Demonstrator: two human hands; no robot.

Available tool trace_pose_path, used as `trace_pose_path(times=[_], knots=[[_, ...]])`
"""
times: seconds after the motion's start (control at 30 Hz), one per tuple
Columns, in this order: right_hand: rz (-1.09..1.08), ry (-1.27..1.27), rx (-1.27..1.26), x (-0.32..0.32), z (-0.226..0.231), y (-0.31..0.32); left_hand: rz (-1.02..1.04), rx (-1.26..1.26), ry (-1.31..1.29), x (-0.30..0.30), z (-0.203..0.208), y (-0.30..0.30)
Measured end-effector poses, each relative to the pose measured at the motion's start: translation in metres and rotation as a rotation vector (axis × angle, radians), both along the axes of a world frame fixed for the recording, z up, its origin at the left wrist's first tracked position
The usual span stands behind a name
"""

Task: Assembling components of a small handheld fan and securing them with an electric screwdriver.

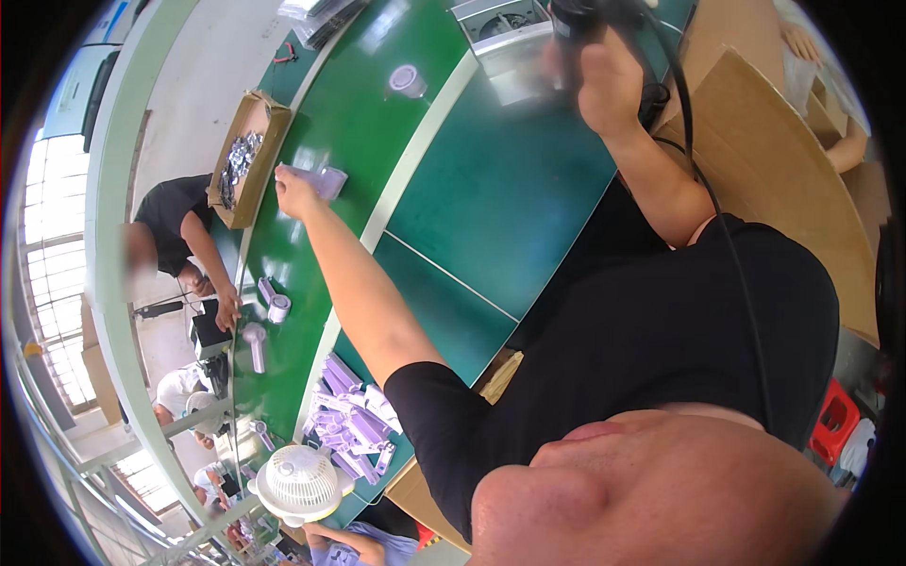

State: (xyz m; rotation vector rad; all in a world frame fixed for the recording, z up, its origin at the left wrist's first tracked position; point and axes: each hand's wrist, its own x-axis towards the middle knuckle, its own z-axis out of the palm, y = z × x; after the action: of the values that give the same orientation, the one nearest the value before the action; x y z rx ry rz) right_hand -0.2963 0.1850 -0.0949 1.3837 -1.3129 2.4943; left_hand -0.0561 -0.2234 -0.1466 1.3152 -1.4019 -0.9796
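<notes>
My left hand [295, 192] is stretched out over the green conveyor belt, fingers closed on the narrow end of a lilac handheld fan body [329, 183]. Its wider end points right, low over the belt. My right hand [609, 87] is raised at the top right, wrapped round a black electric screwdriver [575, 21] that is blurred and partly cut off by the picture's edge. Close to it stands a metal fixture box [505, 28] on the dark green worktable [500, 179]. Another lilac fan body [406, 81] sits farther up the belt.
Lilac parts lie heaped [351, 420] beside a white fan [300, 483]. More fan bodies [277, 306] rest on the belt, near a co-worker's hand [227, 307]. A cardboard box of metal pieces [241, 165] flanks the belt. A black cable [687, 104] hangs at right, before large cardboard [769, 160].
</notes>
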Motion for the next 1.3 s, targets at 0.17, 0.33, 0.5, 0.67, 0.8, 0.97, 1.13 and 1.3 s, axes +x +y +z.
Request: trace_pose_path(times=[0.17,0.33,0.5,0.67,0.8,0.97,1.13,1.3], knots=[[-0.743,0.332,-0.243,0.013,0.017,-0.02,0.093,-0.039,-0.021,0.081,-0.015,-0.037],[-0.263,0.463,-0.269,0.054,0.015,-0.008,-0.055,-0.081,0.164,0.066,0.016,0.057],[-0.253,0.617,0.314,0.059,-0.016,-0.123,-0.438,-0.167,0.098,0.116,0.07,0.161],[-0.136,0.606,0.839,0.05,-0.045,-0.191,-0.359,-0.19,-0.508,0.216,0.098,0.242],[-0.402,0.506,0.953,0.033,-0.069,-0.207,-0.235,0.054,-1.009,0.269,0.088,0.279],[-0.329,0.51,0.915,0.046,-0.09,-0.255,-0.161,0.127,-1.165,0.33,0.065,0.348],[-0.256,0.476,0.905,0.027,-0.112,-0.262,-0.203,0.037,-1.296,0.324,0.037,0.349],[0.586,-0.19,1.161,0.049,-0.13,-0.27,-0.302,-0.035,-1.329,0.328,0.036,0.342]])
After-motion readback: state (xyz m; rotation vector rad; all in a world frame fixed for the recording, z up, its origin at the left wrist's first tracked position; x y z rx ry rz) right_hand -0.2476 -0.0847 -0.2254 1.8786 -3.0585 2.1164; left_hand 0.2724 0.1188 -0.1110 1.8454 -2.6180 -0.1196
